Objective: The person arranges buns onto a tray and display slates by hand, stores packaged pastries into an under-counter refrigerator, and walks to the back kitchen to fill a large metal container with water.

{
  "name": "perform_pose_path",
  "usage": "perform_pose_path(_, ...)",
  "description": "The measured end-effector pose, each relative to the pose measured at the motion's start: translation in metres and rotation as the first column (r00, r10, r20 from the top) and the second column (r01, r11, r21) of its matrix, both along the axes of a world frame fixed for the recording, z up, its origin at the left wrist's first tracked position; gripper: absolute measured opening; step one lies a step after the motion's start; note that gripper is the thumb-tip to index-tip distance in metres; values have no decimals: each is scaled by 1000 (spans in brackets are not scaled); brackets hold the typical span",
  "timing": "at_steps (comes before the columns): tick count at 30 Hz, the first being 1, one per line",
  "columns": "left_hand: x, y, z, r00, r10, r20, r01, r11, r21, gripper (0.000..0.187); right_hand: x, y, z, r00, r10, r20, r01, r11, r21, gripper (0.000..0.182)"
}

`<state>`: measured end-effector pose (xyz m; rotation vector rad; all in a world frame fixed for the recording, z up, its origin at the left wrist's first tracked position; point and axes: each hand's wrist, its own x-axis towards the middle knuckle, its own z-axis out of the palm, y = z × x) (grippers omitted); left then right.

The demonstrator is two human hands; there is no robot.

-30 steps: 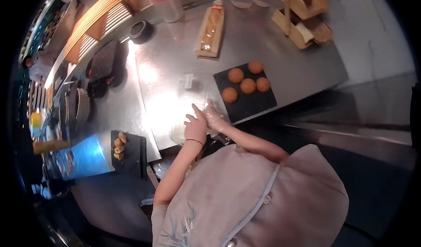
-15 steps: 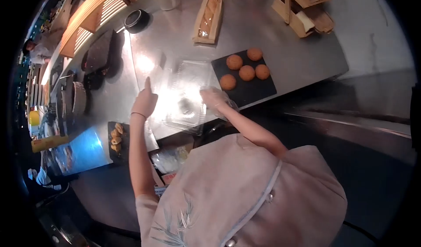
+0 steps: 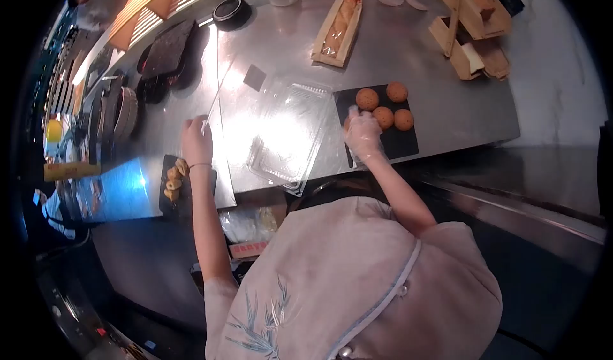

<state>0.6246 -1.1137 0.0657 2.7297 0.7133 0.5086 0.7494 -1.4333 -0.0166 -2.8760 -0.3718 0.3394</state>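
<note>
My right hand (image 3: pixel 364 137), in a clear plastic glove, is over the left side of a black slate board (image 3: pixel 403 144). Its fingers are closed around the leftmost round brown bun (image 3: pixel 347 124), which they mostly cover. Several more round brown buns (image 3: pixel 383 117) lie beside it on the board. To the left of that board, a clear plastic container (image 3: pixel 287 136) lies on the steel counter under strong glare. My bare left hand (image 3: pixel 197 141) has curled fingers with a small whitish bit at them, too small to name. Below it, a dark board (image 3: pixel 185 187) carries small golden pastries (image 3: pixel 172 180).
A bread loaf in a paper bag (image 3: pixel 338 28) lies at the back. Wooden box-like stands (image 3: pixel 472 34) occupy the right rear corner. A round black object (image 3: pixel 232 14) and dark stacked items (image 3: pixel 167 56) are at the rear left. A small grey square (image 3: pixel 254 77) lies mid-counter.
My right hand has moved right from the container's edge onto a bun. My left hand has gone from a pointing finger to curled fingers, nearer the pastries. The view has shifted slightly.
</note>
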Motion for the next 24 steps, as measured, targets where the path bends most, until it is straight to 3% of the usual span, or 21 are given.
perform_pose_path(1,10,-8,-4,999,23,-31,-23,1000,14,18,6,-3,-2,1000,18,-24,-18,1000,-5,50)
perform_pose_path(3,12,-17,1,999,40,-16,-40,999,-4,16,0,5,19,961,18,275,-107,943,314,48)
perform_pose_path(4,14,-22,4,999,51,-13,-51,997,-56,16,-6,18,33,976,98,196,-165,918,360,49)
perform_pose_path(6,15,-28,7,999,48,13,-46,994,-104,14,-25,47,29,894,322,313,-421,842,337,44)
perform_pose_path(7,15,-27,7,1000,27,13,-26,998,-66,14,-33,68,31,916,374,146,-398,795,458,49)
perform_pose_path(8,14,-28,7,1000,26,11,-25,998,-59,14,-35,77,37,853,436,-287,-234,811,537,52)
perform_pose_path(9,16,-31,9,1000,21,8,-20,998,-53,13,-40,88,36,812,480,-331,-226,782,581,61)
perform_pose_path(11,15,-36,14,999,17,29,-15,997,-72,13,-50,101,-7,835,550,-18,-464,721,514,66)
perform_pose_path(13,16,-38,10,997,-17,76,23,996,-86,15,-43,90,-11,875,475,90,-443,713,543,66)
perform_pose_path(14,14,-37,8,998,-20,61,24,997,-71,15,-31,79,-17,893,421,160,-426,674,603,58)
perform_pose_path(15,15,-39,12,998,-26,49,28,998,-52,16,-19,62,6,937,326,123,-327,703,631,48)
perform_pose_path(16,15,-41,15,999,-25,46,28,998,-52,15,-3,46,0,909,178,377,-374,749,547,42)
perform_pose_path(17,14,-43,17,999,-20,45,22,999,-48,15,14,25,-2,893,104,438,-287,880,377,38)
perform_pose_path(18,15,-43,18,999,-11,31,13,997,-72,15,31,11,10,942,50,333,-106,983,152,39)
perform_pose_path(19,17,-45,20,999,-19,48,22,997,-69,15,45,1,6,955,-62,288,45,997,66,41)
perform_pose_path(20,17,-47,23,1000,1,19,0,997,-71,15,49,-12,1,957,-62,283,66,998,-6,42)
perform_pose_path(21,17,-46,26,1000,28,-13,-29,997,-72,15,61,-20,-15,992,-26,121,35,997,-73,48)
perform_pose_path(24,16,-42,20,999,8,47,-3,995,-102,14,70,-19,-1,998,53,-14,-54,997,-47,44)
